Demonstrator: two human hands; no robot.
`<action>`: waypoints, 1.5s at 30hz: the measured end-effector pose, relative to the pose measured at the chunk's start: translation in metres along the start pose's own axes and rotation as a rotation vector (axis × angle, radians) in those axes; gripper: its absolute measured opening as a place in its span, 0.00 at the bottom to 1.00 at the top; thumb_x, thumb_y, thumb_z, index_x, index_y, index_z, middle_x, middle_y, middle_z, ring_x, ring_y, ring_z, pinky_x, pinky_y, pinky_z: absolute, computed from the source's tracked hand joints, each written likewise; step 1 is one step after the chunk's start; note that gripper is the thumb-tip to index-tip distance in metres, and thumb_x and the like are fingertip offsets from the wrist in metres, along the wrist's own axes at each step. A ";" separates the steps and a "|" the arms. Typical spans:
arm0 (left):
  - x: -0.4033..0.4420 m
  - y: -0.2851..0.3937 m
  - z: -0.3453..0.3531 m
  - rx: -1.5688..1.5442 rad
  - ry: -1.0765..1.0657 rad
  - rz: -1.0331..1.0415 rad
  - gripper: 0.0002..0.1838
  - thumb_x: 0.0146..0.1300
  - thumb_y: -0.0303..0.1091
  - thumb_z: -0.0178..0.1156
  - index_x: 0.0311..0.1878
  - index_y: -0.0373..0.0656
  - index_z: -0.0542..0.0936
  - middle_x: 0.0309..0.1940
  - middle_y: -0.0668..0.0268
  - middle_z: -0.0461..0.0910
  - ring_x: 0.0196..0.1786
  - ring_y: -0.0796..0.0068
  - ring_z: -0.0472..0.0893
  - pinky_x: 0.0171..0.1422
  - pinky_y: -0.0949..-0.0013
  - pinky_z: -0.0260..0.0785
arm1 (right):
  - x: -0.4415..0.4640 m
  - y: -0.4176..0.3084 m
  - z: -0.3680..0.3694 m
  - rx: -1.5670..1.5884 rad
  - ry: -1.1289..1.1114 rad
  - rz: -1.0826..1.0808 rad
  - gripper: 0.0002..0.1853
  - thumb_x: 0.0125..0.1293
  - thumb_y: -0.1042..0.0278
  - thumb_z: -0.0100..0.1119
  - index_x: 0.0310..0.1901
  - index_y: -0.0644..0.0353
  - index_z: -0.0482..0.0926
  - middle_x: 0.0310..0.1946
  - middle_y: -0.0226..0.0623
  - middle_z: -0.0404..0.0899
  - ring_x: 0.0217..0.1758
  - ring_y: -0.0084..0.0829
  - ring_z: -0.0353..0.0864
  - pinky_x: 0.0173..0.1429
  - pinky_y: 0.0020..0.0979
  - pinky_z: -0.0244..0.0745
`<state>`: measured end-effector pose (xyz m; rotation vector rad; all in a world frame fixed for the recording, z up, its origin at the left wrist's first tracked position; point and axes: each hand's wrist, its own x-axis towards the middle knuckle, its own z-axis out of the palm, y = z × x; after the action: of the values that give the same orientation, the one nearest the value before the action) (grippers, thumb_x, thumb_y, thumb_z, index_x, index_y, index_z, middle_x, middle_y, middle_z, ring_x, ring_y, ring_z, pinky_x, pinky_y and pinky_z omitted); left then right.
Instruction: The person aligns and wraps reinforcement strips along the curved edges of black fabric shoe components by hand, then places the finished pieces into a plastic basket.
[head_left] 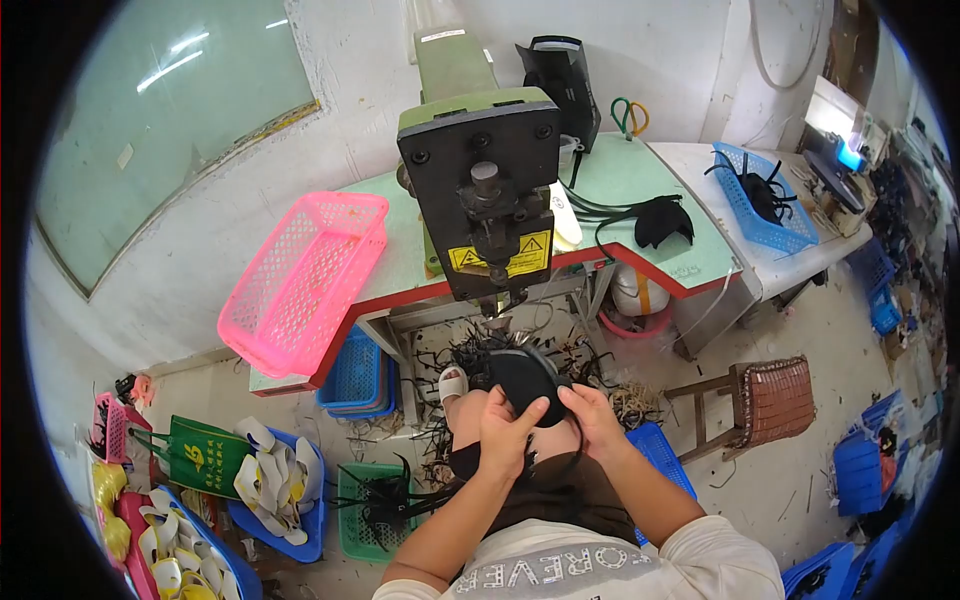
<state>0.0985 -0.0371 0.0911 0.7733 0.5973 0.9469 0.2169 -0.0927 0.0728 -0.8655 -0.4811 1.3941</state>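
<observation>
Both hands hold a black rounded piece with a thin strap (526, 382), in front of the green and black machine (478, 190) and a little below its head. My left hand (508, 428) is closed on the piece's lower left side, thumb lying across its face. At the right edge, my right hand (590, 418) pinches it where a dark strap hangs down. The exact kind of this piece cannot be made out. A similar black piece with long straps (664, 222) lies on the green tabletop (705, 262) to the right of the machine.
A pink basket (300, 285) stands on the table's left end. Blue baskets (352, 370) are stacked beneath it. Black scraps (480, 350) litter the floor under the machine. A green basket (365, 540), a blue basket (655, 455) and a wooden stool (770, 402) stand around me.
</observation>
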 end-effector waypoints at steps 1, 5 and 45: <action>0.000 -0.001 0.003 0.011 -0.014 -0.021 0.17 0.50 0.20 0.59 0.42 0.38 0.67 0.39 0.62 0.74 0.42 0.76 0.75 0.48 0.74 0.68 | 0.000 0.001 -0.003 -0.083 0.084 -0.101 0.13 0.60 0.65 0.52 0.40 0.67 0.75 0.34 0.34 0.76 0.33 0.24 0.74 0.40 0.27 0.69; 0.003 -0.005 0.006 0.005 0.027 -0.083 0.23 0.49 0.24 0.62 0.48 0.38 0.65 0.36 0.67 0.73 0.39 0.79 0.73 0.48 0.75 0.65 | -0.012 -0.038 -0.013 -1.111 -0.254 -0.612 0.07 0.49 0.70 0.61 0.30 0.62 0.78 0.25 0.37 0.76 0.27 0.30 0.75 0.34 0.28 0.67; 0.025 0.049 0.050 0.038 0.102 0.151 0.07 0.50 0.28 0.63 0.30 0.39 0.76 0.22 0.70 0.76 0.21 0.85 0.72 0.19 0.82 0.62 | 0.018 -0.025 -0.004 0.108 -0.027 -0.484 0.12 0.56 0.69 0.56 0.41 0.64 0.73 0.39 0.34 0.76 0.43 0.25 0.74 0.52 0.28 0.64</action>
<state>0.1236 -0.0132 0.1565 0.8165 0.6537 1.1214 0.2389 -0.0745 0.0862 -0.5918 -0.5861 0.9768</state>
